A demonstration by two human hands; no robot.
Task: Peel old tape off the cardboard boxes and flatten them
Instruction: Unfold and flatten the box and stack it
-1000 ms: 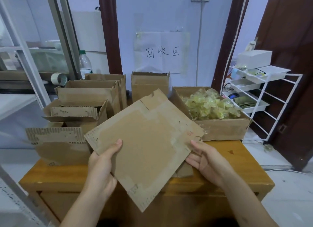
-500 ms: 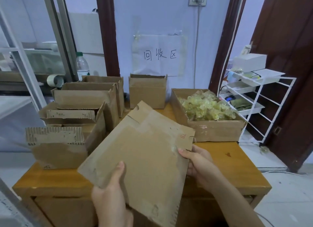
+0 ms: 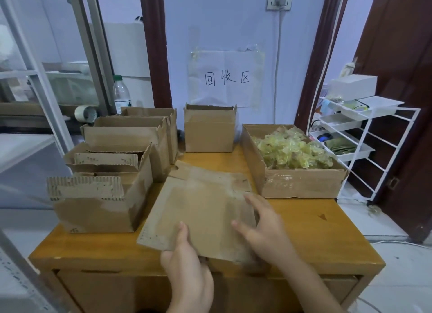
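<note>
- While the flattened box (image 3: 205, 209) lay on the wooden table (image 3: 327, 238), the left hand (image 3: 187, 263) gripped its near edge
- Right hand (image 3: 264, 228) rested on it, fingers spread
- Risk: near edge overhung the table; releasing could let it slide off
- Upright boxes (image 3: 105, 195) awaited flattening

Indoor recycling corner: handwritten wall sign (image 3: 226, 79) "回收区", open cardboard boxes (image 3: 126, 139) on wooden table (image 3: 315, 238), box of peeled tape (image 3: 292, 151).

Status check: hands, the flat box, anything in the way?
Left hand grips flattened box at near edge. Right hand open, fingers on it. Box on table; nothing blocking.
</note>
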